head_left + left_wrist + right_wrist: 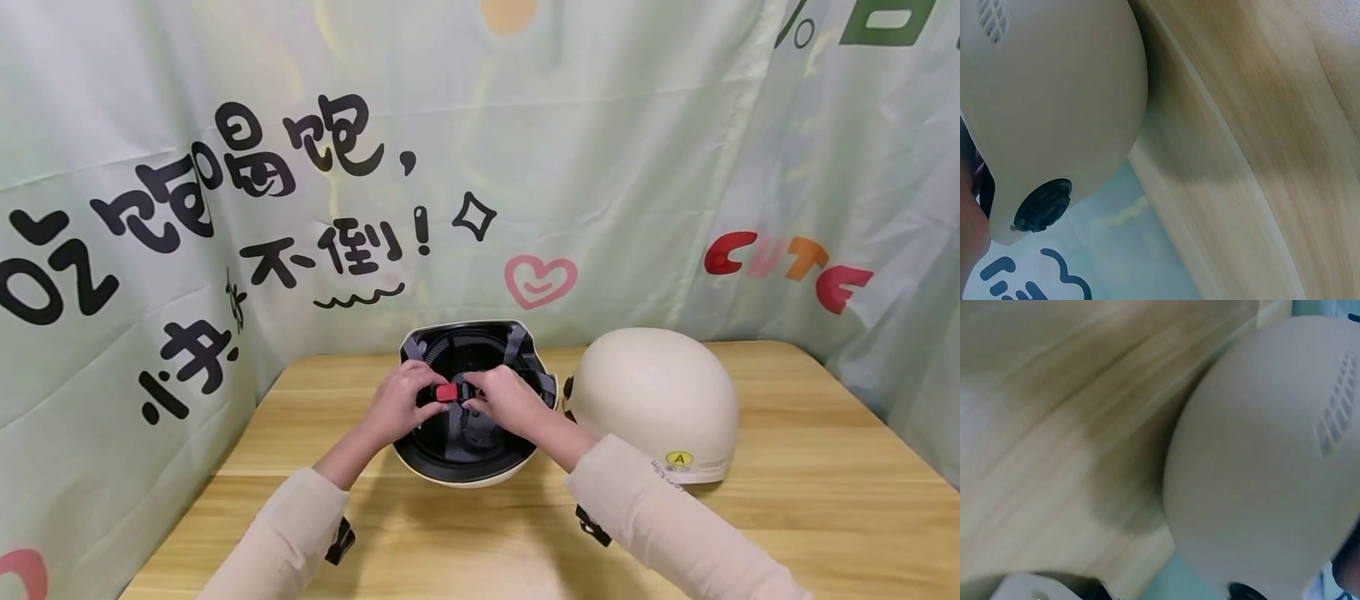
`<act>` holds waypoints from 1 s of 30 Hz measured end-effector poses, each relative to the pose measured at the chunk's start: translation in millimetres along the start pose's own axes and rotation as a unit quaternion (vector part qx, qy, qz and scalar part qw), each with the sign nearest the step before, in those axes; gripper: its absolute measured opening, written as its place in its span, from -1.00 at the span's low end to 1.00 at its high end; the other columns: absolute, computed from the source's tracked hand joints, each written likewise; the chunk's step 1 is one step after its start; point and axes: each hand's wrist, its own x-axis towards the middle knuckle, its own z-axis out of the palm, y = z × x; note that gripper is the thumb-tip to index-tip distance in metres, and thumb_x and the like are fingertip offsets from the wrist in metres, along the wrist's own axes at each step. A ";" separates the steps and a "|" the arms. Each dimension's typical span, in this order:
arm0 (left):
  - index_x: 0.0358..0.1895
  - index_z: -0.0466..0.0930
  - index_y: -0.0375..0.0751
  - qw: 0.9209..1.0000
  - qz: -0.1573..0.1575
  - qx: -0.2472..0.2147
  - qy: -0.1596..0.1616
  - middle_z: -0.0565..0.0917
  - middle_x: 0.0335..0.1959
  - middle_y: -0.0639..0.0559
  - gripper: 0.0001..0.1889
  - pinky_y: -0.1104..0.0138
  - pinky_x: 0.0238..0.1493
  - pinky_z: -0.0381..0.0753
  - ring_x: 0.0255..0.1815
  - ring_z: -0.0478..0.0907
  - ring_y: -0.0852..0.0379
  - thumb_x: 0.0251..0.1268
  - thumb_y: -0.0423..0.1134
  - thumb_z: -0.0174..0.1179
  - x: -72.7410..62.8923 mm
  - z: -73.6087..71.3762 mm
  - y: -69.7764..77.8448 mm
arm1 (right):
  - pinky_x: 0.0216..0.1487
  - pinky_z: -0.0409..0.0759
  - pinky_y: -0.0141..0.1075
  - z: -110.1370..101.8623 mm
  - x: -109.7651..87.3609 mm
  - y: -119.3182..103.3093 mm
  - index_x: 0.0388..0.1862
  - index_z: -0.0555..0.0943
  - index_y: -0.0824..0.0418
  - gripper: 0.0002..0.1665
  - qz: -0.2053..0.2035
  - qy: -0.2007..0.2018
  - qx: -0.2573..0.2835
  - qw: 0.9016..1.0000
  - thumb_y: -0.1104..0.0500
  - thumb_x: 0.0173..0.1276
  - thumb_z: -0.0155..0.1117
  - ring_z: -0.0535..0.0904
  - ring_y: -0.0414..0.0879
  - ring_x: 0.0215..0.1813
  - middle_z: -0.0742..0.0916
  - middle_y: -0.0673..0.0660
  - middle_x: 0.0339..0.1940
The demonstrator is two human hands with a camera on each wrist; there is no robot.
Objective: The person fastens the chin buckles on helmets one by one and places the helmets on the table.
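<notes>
A cream helmet (476,482) lies upside down on the table, its black padded inside facing up. Over its opening runs a chin strap with a red and black buckle (447,392). My left hand (397,407) pinches the buckle's left end. From the other side, my right hand (513,402) pinches the black right end between thumb and fingers. In the left wrist view the smooth shell (1066,94) carries a round black knob (1043,205), with a bit of my left hand at the left edge. The right wrist view shows the shell (1241,469) with a vent grille.
A second cream helmet (652,392) with a yellow "A" sticker (679,458) stands dome up on the wooden table (465,550), close at the right. Behind the table hangs a printed pale green curtain (622,167). Black wrist-worn devices (341,542) show under both sleeves.
</notes>
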 end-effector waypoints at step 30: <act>0.41 -0.04 -0.44 0.890 -0.412 -0.140 -0.138 0.11 0.39 -0.42 -0.14 -0.10 0.32 0.22 0.40 0.09 -0.32 0.35 0.27 -0.26 24.6 -48.3 -8.0 | -0.03 0.59 0.06 -87.1 -4.8 36.7 0.41 0.09 0.44 -0.18 0.358 -0.063 0.139 0.921 -0.18 0.46 -0.25 0.41 0.28 0.21 0.37 0.46 0.29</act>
